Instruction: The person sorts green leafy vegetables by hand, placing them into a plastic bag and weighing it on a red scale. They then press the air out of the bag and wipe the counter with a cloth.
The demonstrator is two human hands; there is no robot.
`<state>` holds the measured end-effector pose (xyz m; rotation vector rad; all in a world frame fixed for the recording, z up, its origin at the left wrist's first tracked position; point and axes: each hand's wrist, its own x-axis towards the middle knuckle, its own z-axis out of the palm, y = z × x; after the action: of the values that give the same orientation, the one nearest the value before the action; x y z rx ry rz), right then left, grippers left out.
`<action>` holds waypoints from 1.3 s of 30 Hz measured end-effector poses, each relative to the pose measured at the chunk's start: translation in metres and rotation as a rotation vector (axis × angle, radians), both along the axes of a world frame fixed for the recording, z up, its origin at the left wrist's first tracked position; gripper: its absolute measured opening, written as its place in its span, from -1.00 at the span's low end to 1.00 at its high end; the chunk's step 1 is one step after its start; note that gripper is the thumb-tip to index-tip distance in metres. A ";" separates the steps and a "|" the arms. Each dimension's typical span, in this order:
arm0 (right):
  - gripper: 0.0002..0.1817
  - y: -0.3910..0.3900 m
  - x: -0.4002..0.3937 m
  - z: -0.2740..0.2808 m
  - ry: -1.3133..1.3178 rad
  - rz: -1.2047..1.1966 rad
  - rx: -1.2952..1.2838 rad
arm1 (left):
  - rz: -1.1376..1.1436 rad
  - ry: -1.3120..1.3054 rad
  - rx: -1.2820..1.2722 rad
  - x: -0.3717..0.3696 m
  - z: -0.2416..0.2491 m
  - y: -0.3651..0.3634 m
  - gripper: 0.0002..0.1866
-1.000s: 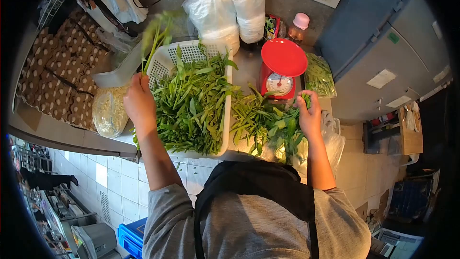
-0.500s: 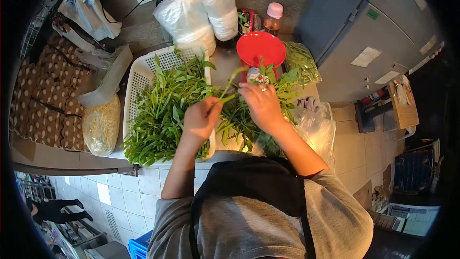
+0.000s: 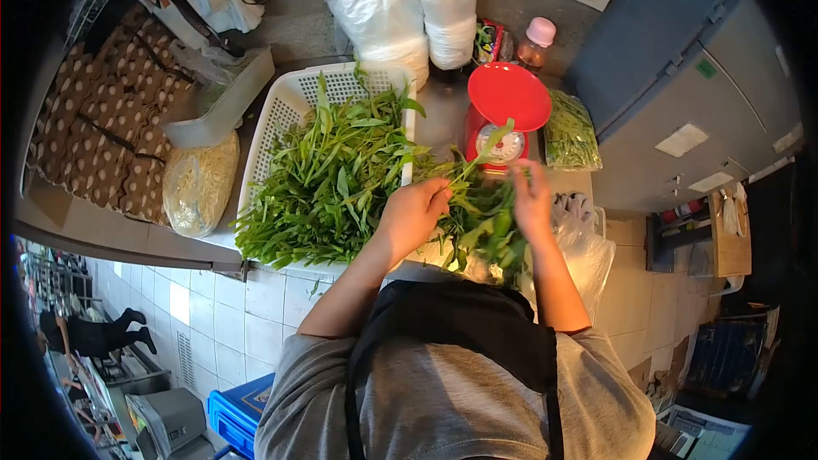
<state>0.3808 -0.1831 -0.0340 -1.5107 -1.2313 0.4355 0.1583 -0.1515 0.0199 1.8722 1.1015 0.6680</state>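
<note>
1. The tabletop (image 3: 443,123) is carrying everything, with a grey wall behind it.
2. A white basket (image 3: 290,106) is sitting on the left part, heaped with leafy greens (image 3: 332,179).
3. Two white plastic bags (image 3: 400,21) are leaning against the wall behind the basket.
4. A red scale (image 3: 507,115) is standing just right of the basket, its dial facing the person.
5. A clear bag of sprouts (image 3: 198,183) is lying left of the basket.
6. A smaller bunch of greens (image 3: 481,213) is lying in front of the scale, between both hands.
7. The left hand (image 3: 413,217) is curling closed around the bunch's stems.
8. The right hand (image 3: 532,200) is resting on the bunch's leaves, fingers bent; how tightly it is gripping, I cannot tell.
</note>
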 end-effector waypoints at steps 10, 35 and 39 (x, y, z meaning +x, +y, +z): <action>-0.84 -0.013 0.039 0.012 0.251 -0.066 0.080 | 0.718 0.658 0.497 -0.106 -0.026 0.071 -0.80; -0.72 -0.012 -0.050 0.051 -0.730 0.168 0.361 | 0.132 -0.106 0.312 0.014 0.031 -0.018 -0.87; -0.78 -0.015 -0.049 0.043 -0.561 0.192 0.277 | 0.097 -0.201 0.203 0.017 0.011 -0.013 -0.86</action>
<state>0.3322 -0.1977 0.0090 -1.3176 -1.8015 -0.0526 0.1750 -0.1647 0.0308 1.8799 1.0297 1.0333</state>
